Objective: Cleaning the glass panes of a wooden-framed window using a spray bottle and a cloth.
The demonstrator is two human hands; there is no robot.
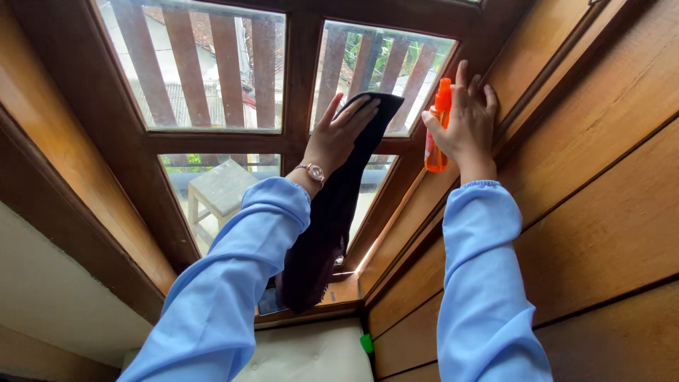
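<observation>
The left hand (338, 134) presses a long dark cloth (332, 219) flat against the upper right pane (396, 71) of a wooden window (300, 78); the fingers are stretched out over the top of the cloth, not curled around it, and the rest of the cloth hangs down in front of the lower pane to the sill (339, 291). The right hand (467, 124) holds a small orange spray bottle (437, 134) just beside the cloth, near the right edge of the frame; the thumb and palm close around the bottle while the other fingers point upward, spread against the wood. The nozzle seems to be turned to the glass, but I cannot tell if a finger lies on the trigger. I judge that the step in hand is wiping this pane, with the spray kept ready. A next move would call for even pressure of the flat hand over the glass, into the corners, and for keeping the bottle clear of the cloth. A pale cushion (311, 354) lies below the sill.
</observation>
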